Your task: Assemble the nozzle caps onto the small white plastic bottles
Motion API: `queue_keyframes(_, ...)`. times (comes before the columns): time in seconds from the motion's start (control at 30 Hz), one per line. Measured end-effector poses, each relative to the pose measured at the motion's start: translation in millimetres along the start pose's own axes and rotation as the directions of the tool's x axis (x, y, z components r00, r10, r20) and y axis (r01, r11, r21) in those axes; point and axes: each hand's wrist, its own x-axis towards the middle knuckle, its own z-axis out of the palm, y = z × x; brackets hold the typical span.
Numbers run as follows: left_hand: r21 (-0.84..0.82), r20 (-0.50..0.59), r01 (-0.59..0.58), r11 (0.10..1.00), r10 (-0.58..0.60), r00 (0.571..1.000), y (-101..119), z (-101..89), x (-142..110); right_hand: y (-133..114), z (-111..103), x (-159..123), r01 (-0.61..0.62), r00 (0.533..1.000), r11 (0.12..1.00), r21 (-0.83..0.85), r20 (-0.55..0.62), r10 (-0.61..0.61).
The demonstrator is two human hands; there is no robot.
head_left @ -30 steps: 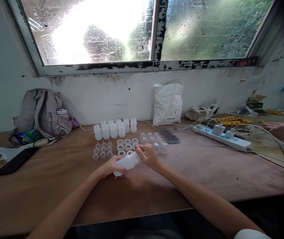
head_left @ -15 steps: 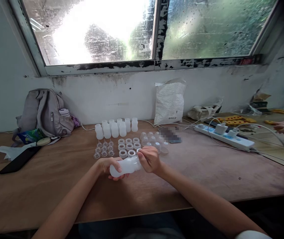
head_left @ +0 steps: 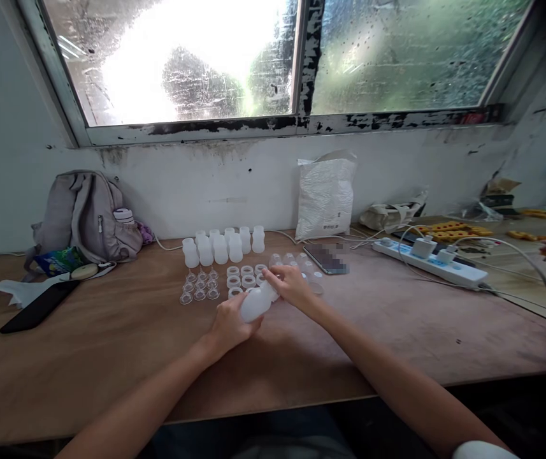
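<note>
Bottle (head_left: 255, 305) above the worktop (head_left: 373, 319) now tips its top end up to the right; half a second ago it lay nearly level. The left hand (head_left: 234, 320) has shifted its wrap, clamped around the lower body. The right hand (head_left: 292, 285) has uncurled from a fist, fingers closed on the top end. Work there seems ongoing, just in front of the white rings (head_left: 234, 285).

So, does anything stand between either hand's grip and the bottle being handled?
Nothing visible does. The left hand's grip is around the bottle, and the right hand's grip is at its far end, with some fingers hidden. The white rings lie beyond the bottle, not between.
</note>
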Motion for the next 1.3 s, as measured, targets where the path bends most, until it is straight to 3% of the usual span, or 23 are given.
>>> queue_keyframes(0.1,-0.136,0.105,0.036,0.990,-0.021,0.994,0,-4.6,1,-2,0,-3,0.046,0.997,0.996,0.074,-0.060,-0.042)
queue_keyframes(0.17,-0.314,0.225,0.160,0.936,-0.090,0.970,1,-5.7,-1,-3,-1,-5,0.062,0.996,0.987,0.151,-0.070,-0.052)
queue_keyframes(0.3,-0.626,0.423,0.404,0.667,-0.145,0.895,9,-2.5,-5,-5,-8,-7,0.095,0.995,0.949,0.299,-0.062,-0.080)
queue_keyframes(0.4,-0.704,0.546,0.495,0.509,-0.057,0.836,11,-3.4,-5,-7,-12,-9,0.114,0.993,0.931,0.347,-0.067,-0.097)
queue_keyframes(0.57,-0.681,0.729,0.688,0.253,0.142,0.670,2,-9.8,0,-12,-16,-12,0.153,0.988,0.919,0.363,-0.062,-0.140)
queue_keyframes(0.63,-0.661,0.750,0.723,0.200,0.217,0.625,-2,-11.3,0,-10,-20,-10,0.153,0.987,0.922,0.356,-0.104,-0.124)
queue_keyframes(0.7,-0.649,0.758,0.731,0.210,0.257,0.599,-5,-11.9,-1,-4,-28,-4,0.110,0.977,0.925,0.365,-0.209,-0.034)
queue_keyframes(0.77,-0.670,0.742,0.698,0.251,0.221,0.633,-8,-11.7,-2,5,-38,4,0.006,0.949,0.930,0.367,-0.294,0.110)
queue_keyframes(0.8,-0.694,0.718,0.668,0.269,0.174,0.674,-9,-11.3,-2,10,-43,8,-0.066,0.942,0.934,0.351,-0.288,0.174)
queue_keyframes(0.9,-0.773,0.585,0.558,0.302,-0.001,0.811,-10,-9.0,1,23,-54,17,-0.249,0.956,0.941,0.229,-0.094,0.276)
queue_keyframes(0.97,-0.806,0.485,0.493,0.327,-0.114,0.867,-10,-7.6,4,29,-57,17,-0.268,0.964,0.959,0.090,0.026,0.266)
queue_keyframes(1.1,-0.830,0.340,0.414,0.372,-0.251,0.906,-10,-7.4,8,34,-55,10,-0.139,0.976,0.974,-0.180,0.143,0.166)
queue_keyframes(1.23,-0.836,0.277,0.381,0.395,-0.295,0.914,-10,-8.4,8,39,-44,2,-0.080,0.892,0.966,-0.246,0.416,0.179)
queue_keyframes(1.3,-0.830,0.283,0.387,0.401,-0.295,0.913,-10,-7.9,8,39,-37,-1,-0.048,0.866,0.968,-0.247,0.472,0.164)
